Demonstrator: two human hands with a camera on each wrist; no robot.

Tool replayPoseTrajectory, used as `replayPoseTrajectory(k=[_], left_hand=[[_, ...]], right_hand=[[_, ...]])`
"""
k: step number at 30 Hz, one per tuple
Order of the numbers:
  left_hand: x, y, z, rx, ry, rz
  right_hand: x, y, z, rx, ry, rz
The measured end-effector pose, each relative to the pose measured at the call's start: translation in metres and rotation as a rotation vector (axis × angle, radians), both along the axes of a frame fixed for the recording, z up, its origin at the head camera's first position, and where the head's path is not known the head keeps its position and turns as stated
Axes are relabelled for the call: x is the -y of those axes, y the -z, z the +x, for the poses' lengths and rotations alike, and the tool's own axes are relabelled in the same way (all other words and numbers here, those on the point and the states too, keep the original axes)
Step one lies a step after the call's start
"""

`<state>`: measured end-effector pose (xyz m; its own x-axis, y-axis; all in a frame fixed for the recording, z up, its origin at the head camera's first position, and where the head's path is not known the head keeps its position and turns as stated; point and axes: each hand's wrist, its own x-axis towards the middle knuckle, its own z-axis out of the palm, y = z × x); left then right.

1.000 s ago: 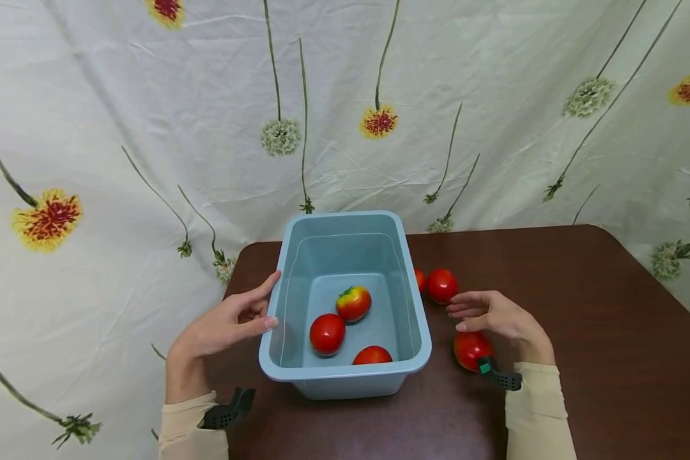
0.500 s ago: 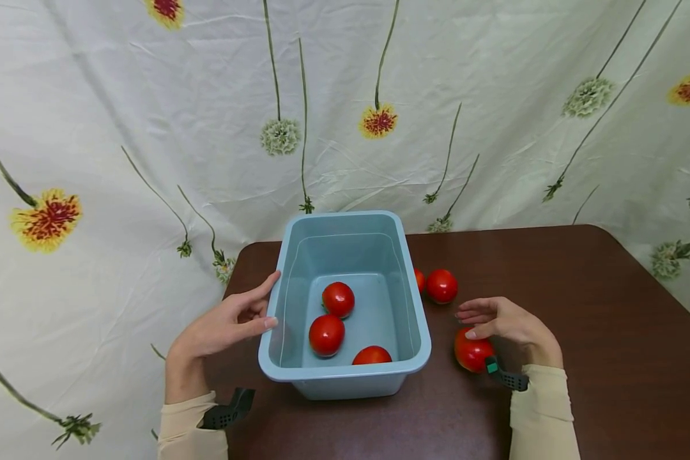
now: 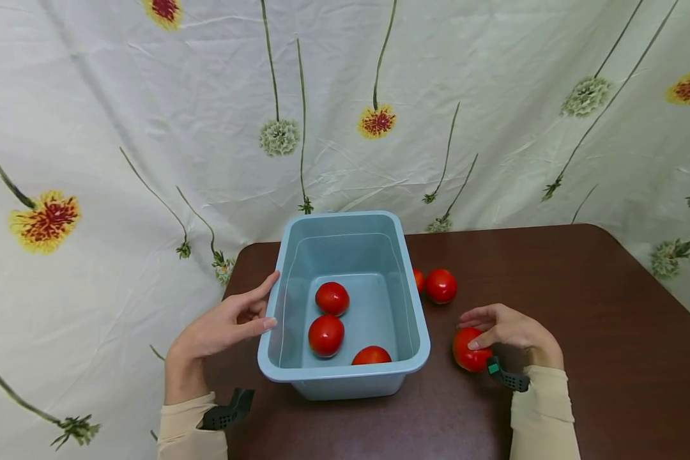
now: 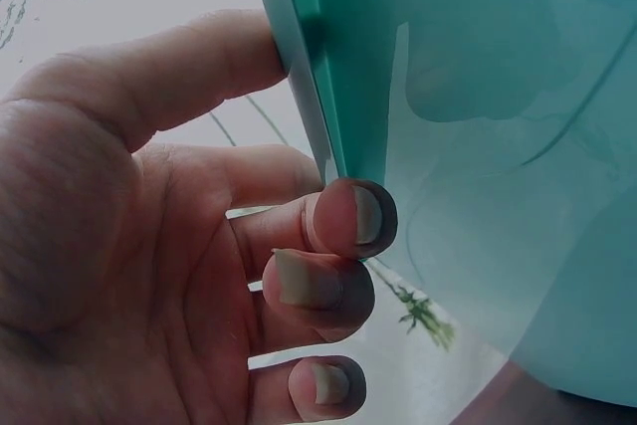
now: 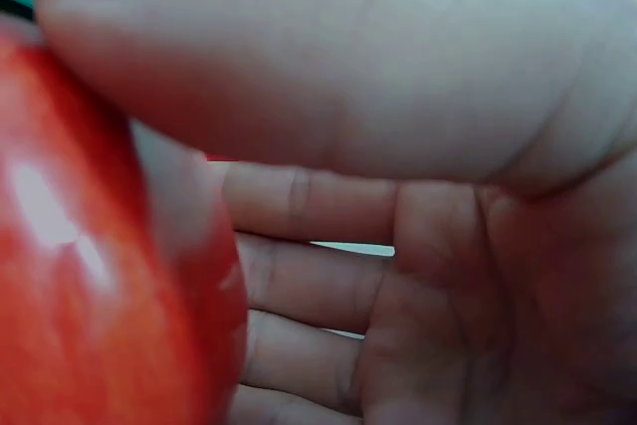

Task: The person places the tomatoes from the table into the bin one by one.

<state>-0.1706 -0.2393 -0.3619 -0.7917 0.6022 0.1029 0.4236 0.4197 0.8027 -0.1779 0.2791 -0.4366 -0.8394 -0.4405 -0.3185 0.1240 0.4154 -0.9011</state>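
Note:
My left hand (image 3: 224,322) holds the left rim of a light blue plastic tub (image 3: 345,377); thumb and index finger touch the rim, and the other fingers curl beside it in the left wrist view. Inside the tub lie a tomato (image 3: 332,298) at the back, a second tomato (image 3: 326,335) in front of it, and a third tomato (image 3: 372,355) partly hidden by the near wall. Right of the tub, my right hand (image 3: 514,329) grips a red tomato (image 3: 468,351) on the table, thumb on its near side, fingers curved round its far side.
Two more tomatoes lie behind my right hand: one whole tomato (image 3: 441,285) and another tomato (image 3: 418,280) mostly hidden by the tub's right wall. The dark brown table (image 3: 598,332) extends to the right. A flowered cloth (image 3: 494,76) hangs behind it.
A tomato in the tub has rolled left and turned from its yellow-green stem side to red. My right hand has moved slightly right and down, closing round the tomato. My left hand stays put.

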Motion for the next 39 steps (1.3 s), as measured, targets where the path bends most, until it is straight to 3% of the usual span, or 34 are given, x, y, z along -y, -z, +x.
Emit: replayPoseTrajectory(k=[6, 14, 20, 24, 30, 39], left_hand=[[0.000, 0.000, 0.000, 0.009, 0.000, 0.008], [-0.001, 0.000, 0.000, 0.010, -0.002, 0.006], [-0.001, 0.000, 0.000, 0.009, -0.003, 0.012], [-0.001, 0.000, 0.000, 0.010, -0.004, 0.017], [-0.001, -0.001, 0.000, 0.014, -0.013, 0.011], [-0.001, -0.002, 0.001, 0.009, -0.028, -0.011]], right_hand=[[0.003, 0.000, -0.002, -0.014, 0.030, 0.029], [0.020, 0.001, -0.010, -0.140, 0.255, 0.172], [0.028, 0.003, -0.015, -0.159, 0.349, 0.180], [0.027, 0.005, -0.017, -0.202, 0.345, 0.191], [0.020, 0.008, -0.017, -0.248, 0.255, 0.192], [0.020, 0.011, -0.018, -0.255, 0.209, 0.200]])
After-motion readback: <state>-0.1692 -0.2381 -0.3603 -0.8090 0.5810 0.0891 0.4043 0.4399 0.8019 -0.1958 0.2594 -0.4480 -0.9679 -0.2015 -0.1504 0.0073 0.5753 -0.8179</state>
